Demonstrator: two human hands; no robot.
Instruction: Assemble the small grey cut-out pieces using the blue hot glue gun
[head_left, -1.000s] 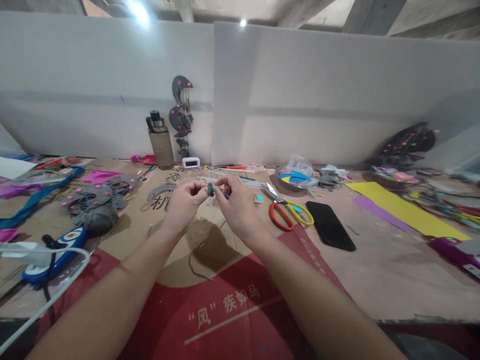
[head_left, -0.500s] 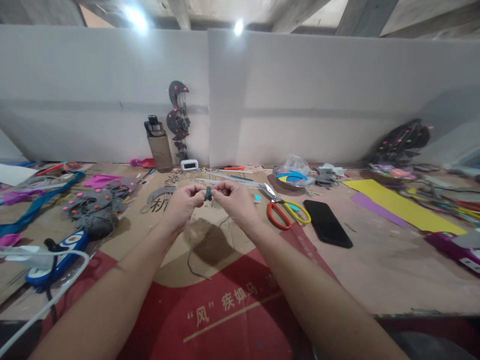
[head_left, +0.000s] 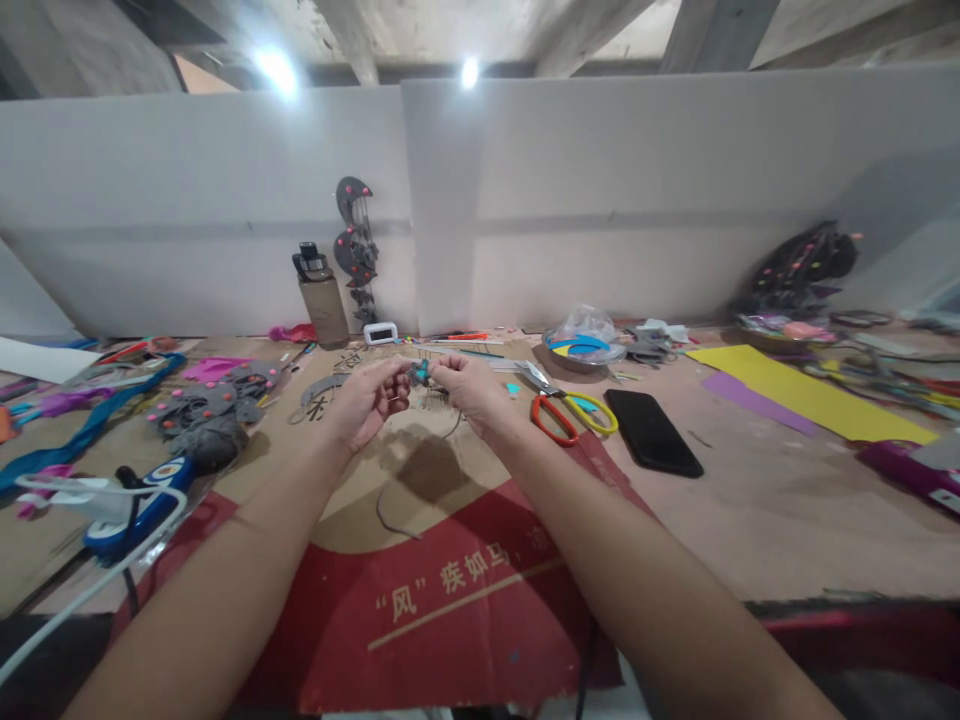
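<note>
Both hands meet above the cardboard sheet around a small teal piece with dark grey strands at it. My left hand pinches its left side between thumb and forefinger, the other fingers curled beneath. On the opposite side, the closed fingertips of my right hand grip the same piece. A thin grey yarn lies loosely curved on the cardboard below; part of a strand shows near my right fingers. Scissors with one orange and one yellow handle lie partly open right of my right hand.
A black phone lies right of the scissors, with yellow paper beyond. A bottle and a small white clock stand along the back. At left lie a blue power strip, a white cable and pinned grey pieces.
My left fingers have loosened and fanned a little, and more of the teal piece shows between my hands. The view has tilted slightly upward.
</note>
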